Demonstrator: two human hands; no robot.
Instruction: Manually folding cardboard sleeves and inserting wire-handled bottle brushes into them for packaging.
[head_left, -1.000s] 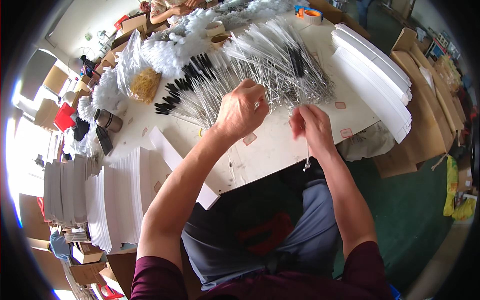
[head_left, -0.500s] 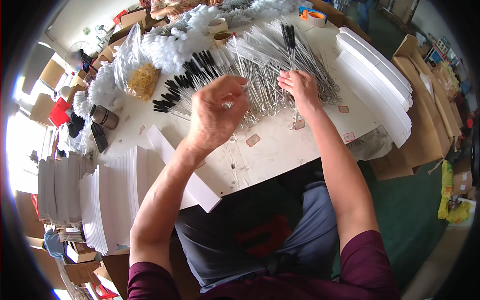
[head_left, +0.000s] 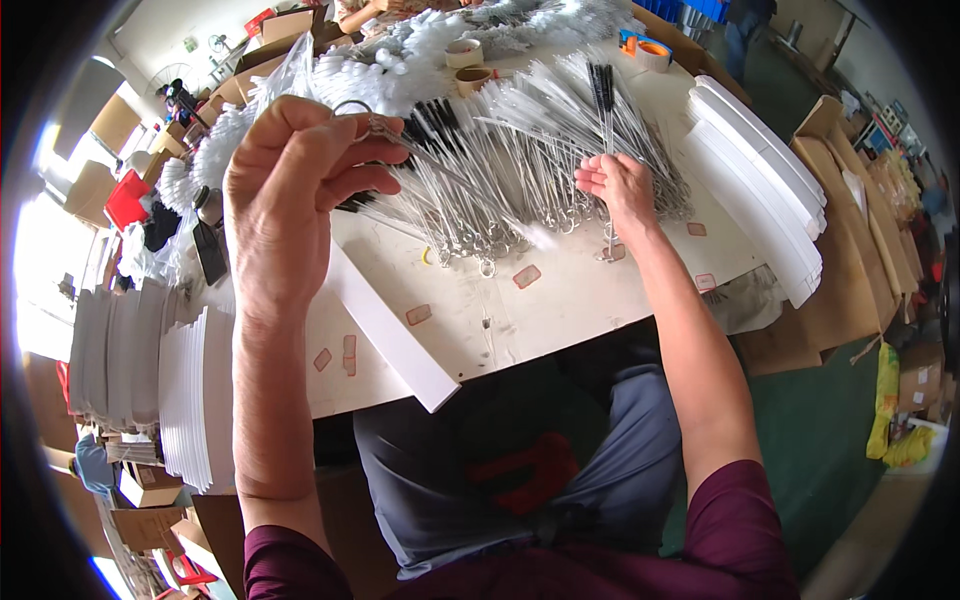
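My left hand (head_left: pixel 285 200) is raised at the left, its thumb and fingers pinching the looped wire end of a thin brush. That brush slants down to the right across the pile, ending in a white bristle tip (head_left: pixel 540 237). My right hand (head_left: pixel 628 190) grips the wire stem of a black-bristled brush (head_left: pixel 601 90), tip pointing away and looped end below the hand; whether it is one brush or more I cannot tell. Between and beyond my hands lies a wide pile of wire brushes (head_left: pixel 540 140) with white bristles, loops toward me. Black-bristled brushes (head_left: pixel 436 120) lie at its left.
A long white strip (head_left: pixel 395 330) lies on the white table (head_left: pixel 520 330). White folded card stacks stand at right (head_left: pixel 755 170) and left (head_left: pixel 190 400). Tape rolls (head_left: pixel 463 53) and an orange-blue tape dispenser (head_left: pixel 650 52) sit at the back. Another person's hand (head_left: pixel 390 5) shows beyond.
My left hand has moved left and up from over the pile, and the white-tipped brush now shows in it. My right hand stays about where it was, still gripping the black-bristled brush.
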